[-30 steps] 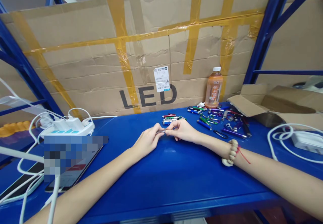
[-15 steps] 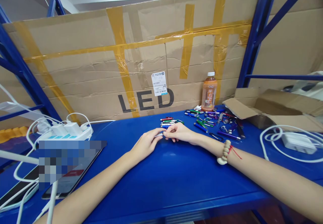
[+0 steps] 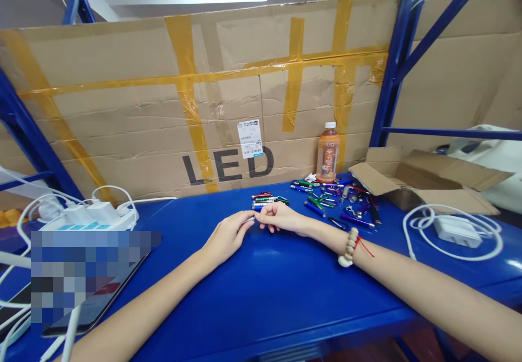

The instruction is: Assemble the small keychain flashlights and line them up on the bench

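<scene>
My left hand [image 3: 227, 238] is closed on a small silver tube [image 3: 250, 219], mostly hidden by the fingers. At the tube's right end, the thumb and fingertips of my right hand [image 3: 282, 217] pinch together; what exactly lies between them is too small to make out. Just behind my hands several slim metallic tubes [image 3: 263, 201] in red, green, silver and blue lie side by side. Beyond my right wrist is a loose pile of similar coloured tubes with small clips [image 3: 326, 203]. A beaded bracelet with a red string [image 3: 348, 248] circles my right wrist.
A bottle of orange drink [image 3: 327, 154] stands behind the pile on the blue table [image 3: 253, 297]. At right are an open cardboard box [image 3: 428, 180] and a white charger with cable [image 3: 457, 230]. A power strip [image 3: 89, 222], cables and a tablet [image 3: 110, 291] occupy the left.
The camera view has shifted, so everything appears farther left. Both hands keep together at the silver tube, which is now more covered by my fingers.
</scene>
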`<state>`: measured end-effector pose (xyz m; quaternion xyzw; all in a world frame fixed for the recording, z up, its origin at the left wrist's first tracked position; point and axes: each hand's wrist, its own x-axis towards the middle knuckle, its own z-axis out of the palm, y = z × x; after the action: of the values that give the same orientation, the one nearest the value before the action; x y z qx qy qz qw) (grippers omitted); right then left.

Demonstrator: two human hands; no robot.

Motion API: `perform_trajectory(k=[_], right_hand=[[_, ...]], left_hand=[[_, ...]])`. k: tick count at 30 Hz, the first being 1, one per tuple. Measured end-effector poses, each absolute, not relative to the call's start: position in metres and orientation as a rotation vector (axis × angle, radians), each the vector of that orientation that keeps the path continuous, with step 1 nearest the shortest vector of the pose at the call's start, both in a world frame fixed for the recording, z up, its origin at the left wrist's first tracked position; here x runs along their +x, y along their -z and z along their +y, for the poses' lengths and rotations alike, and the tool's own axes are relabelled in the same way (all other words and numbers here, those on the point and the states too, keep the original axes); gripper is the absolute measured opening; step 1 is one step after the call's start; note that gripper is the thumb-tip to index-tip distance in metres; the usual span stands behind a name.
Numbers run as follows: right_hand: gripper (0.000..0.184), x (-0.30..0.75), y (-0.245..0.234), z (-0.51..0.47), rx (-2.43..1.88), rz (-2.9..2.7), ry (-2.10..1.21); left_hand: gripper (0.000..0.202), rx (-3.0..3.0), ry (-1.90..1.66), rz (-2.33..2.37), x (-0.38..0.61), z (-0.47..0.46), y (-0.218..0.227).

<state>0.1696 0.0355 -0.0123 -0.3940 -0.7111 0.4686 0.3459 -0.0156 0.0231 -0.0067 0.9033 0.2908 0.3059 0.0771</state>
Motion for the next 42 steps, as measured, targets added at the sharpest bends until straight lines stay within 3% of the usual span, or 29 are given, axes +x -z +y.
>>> perform_trajectory(k=[10, 19, 31, 37, 42], right_hand=[[0.043, 0.162, 0.008, 0.030, -1.081, -1.794, -1.137], [0.027, 0.164, 0.012, 0.029, -0.933, -1.844, -0.419], [0.033, 0.168, 0.011, 0.031, -0.823, -1.849, -0.620], [0.024, 0.172, 0.006, 0.030, -0.585, -2.039, -0.262], [0.024, 0.171, 0.005, 0.028, -0.653, -2.046, -0.217]], left_hand=[[0.026, 2.728, -0.824, 1.123, -0.015, 0.020, 0.005], [0.025, 2.649, -0.831, 1.204, -0.016, 0.016, 0.001], [0.023, 2.636, -0.779, 1.091, -0.019, 0.021, 0.003], [0.015, 2.588, -0.768, 1.021, -0.020, 0.018, 0.005], [0.016, 2.573, -0.837, 1.003, -0.019, 0.018, 0.005]])
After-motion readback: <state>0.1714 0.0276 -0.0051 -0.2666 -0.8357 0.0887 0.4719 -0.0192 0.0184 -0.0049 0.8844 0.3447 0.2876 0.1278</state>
